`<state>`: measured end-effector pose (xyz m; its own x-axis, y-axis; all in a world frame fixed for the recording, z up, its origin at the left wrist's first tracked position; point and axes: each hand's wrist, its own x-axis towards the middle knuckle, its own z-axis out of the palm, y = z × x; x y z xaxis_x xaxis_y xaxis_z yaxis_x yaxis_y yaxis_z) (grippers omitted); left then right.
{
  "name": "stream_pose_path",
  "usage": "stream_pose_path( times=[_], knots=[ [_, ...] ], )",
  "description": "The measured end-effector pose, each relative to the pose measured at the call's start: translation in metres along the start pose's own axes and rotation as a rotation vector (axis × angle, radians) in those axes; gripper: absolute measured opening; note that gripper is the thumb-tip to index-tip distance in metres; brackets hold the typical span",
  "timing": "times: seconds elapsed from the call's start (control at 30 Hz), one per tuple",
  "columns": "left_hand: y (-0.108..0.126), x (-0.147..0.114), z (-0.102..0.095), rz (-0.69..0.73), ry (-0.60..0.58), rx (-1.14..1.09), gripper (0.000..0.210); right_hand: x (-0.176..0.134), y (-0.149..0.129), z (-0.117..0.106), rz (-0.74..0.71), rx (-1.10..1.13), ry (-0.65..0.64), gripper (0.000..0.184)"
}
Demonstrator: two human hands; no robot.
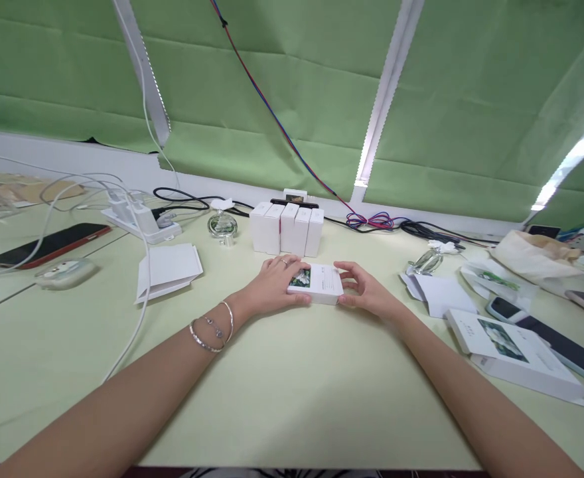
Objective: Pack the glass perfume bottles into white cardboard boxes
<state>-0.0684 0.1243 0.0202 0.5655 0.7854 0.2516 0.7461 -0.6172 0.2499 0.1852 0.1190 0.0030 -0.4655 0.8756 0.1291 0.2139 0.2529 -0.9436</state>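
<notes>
Forearms (137,398) span the bench (292,411) from its front edge, bottom of frame; at center, the left hand (276,282) grips a flower-printed carton (326,284), the right hand (366,292) half open against its end, five white cartons (292,229) upright beyond.

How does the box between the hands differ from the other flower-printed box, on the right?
The left hand rests on the central box; no hand touches the right-side box. It partly covers the central box's flower picture; the right-side box's is uncovered. Both are white, with a flower picture and print.
</notes>
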Motion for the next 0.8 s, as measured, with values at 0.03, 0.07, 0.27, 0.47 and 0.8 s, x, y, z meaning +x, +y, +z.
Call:
stream_pose_path(
  times=[0.03, 0.07, 0.27, 0.47, 0.8],
  knots=[
    [0.001, -0.001, 0.0, -0.006, -0.001, -0.002, 0.065, 0.0, 0.001, 0.001, -0.011, 0.028, -0.002, 0.073],
    [0.001, -0.001, -0.001, -0.016, -0.001, -0.003, 0.065, 0.0, 0.001, 0.003, -0.022, 0.059, 0.003, 0.071],
    [0.004, -0.006, -0.009, -0.076, 0.002, -0.043, 0.064, 0.005, 0.003, 0.012, 0.015, 0.328, 0.056, 0.063],
    [-0.002, -0.009, -0.014, -0.111, -0.065, -0.252, 0.063, 0.014, 0.0, 0.027, 0.047, 0.268, 0.273, 0.05],
    [-0.022, -0.002, -0.005, -0.344, 0.014, -0.709, 0.056, 0.012, -0.01, 0.021, 0.111, 0.232, 0.128, 0.052]
  ],
)
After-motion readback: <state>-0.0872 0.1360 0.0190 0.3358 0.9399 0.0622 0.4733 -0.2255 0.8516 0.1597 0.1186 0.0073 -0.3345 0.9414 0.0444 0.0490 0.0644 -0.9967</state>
